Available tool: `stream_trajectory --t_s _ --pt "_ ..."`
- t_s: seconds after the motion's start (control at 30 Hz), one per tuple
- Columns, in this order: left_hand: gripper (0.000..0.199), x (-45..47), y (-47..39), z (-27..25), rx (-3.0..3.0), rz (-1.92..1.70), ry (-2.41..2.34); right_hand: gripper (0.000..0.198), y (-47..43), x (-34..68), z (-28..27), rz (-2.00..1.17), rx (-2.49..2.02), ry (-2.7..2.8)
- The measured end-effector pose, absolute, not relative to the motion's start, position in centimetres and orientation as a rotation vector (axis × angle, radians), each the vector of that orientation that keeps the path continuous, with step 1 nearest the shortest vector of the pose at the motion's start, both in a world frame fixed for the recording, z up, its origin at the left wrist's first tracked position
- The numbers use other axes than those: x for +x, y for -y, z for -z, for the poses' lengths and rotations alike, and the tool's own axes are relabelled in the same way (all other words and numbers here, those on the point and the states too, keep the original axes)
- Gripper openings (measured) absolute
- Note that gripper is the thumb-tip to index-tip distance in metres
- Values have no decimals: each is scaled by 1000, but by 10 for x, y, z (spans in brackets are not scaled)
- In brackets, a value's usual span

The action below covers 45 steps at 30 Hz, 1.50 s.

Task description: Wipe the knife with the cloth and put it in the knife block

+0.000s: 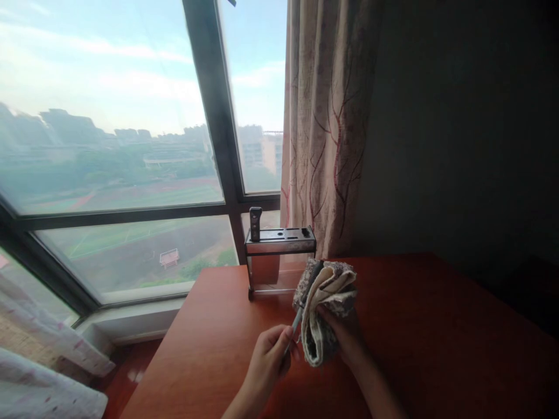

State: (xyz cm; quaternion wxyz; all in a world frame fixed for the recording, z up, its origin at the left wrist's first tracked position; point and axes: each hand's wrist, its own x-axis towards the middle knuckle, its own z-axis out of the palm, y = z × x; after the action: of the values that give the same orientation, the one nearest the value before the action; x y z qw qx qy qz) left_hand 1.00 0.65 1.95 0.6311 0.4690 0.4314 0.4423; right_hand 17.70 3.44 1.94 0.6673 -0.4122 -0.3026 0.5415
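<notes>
Grey slim tool (297, 320) clasped in my left hand (269, 350), its dark part against folded cloth (332, 288) gripped in my right hand (345, 333); hands close together over red-brown table (196, 349). Beyond: stand (286, 247) with black handle (255, 223) sticking up, then curtain (323, 116), window (218, 116).

Left of the knife rack (282, 247), the tabletop (209, 331) leaves a hand room to pass. At its near right, the cloth (327, 295), left hand (271, 350) and right hand (345, 334) stand in the way; behind, the curtain (323, 122) does. Above its left end juts a black handle (255, 222).
</notes>
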Motion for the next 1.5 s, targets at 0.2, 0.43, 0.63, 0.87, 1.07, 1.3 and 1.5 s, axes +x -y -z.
stream_trajectory --t_s 0.2,0.43,0.63,0.87,1.07,1.3,1.5 --pt "45 5 -2 -29 955 -816 -817 40 -29 178 -19 -1495 -787 626" --pt "50 15 3 -20 1049 -764 -851 47 -19 178 -20 -1531 -741 595" --pt "38 21 4 -18 1370 -954 -1050 54 -31 180 -12 -1353 -856 601" --pt "25 15 8 -31 1638 -1101 -1293 48 -38 187 -4 -1185 -944 641" --pt "35 14 6 -28 1551 -1052 -1169 57 -40 192 -5 -1120 -965 656" --pt "41 11 6 -28 1099 -829 -891 54 -33 192 -9 -1267 -883 594" --pt "44 14 4 -23 1213 -801 -937 45 -22 186 -14 -1391 -794 583"
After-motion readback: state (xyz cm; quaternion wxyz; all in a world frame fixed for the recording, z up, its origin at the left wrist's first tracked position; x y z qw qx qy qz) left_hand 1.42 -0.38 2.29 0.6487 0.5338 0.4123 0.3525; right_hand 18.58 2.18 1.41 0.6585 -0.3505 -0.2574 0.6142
